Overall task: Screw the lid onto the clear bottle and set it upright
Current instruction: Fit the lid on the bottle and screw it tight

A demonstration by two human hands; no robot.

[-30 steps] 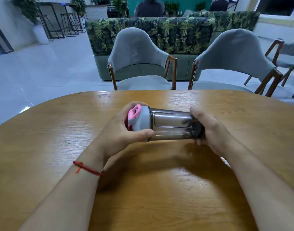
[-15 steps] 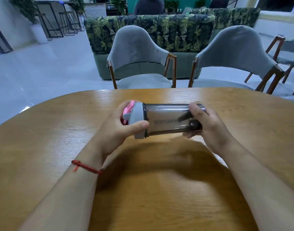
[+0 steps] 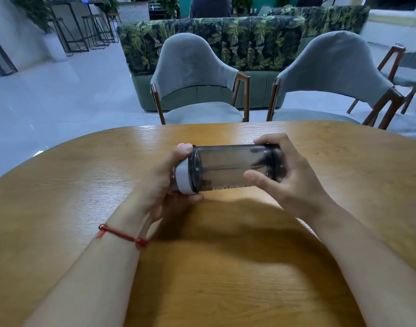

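Bottle (image 3: pixel 230 167) lifted higher, left hand (image 3: pixel 164 185) around lid (image 3: pixel 184 178).

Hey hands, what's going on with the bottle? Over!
Left hand grips lid; right hand grips clear bottle, sideways above table. Nothing blocking.

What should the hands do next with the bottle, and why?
Probably one more tightening twist of the lid, then tip the bottle upright. The bottle lies sideways above the table, the left hand wrapped around the white lid, the right hand gripping the base end. The lid looks seated against the body, but whether it is fully tight cannot be told.
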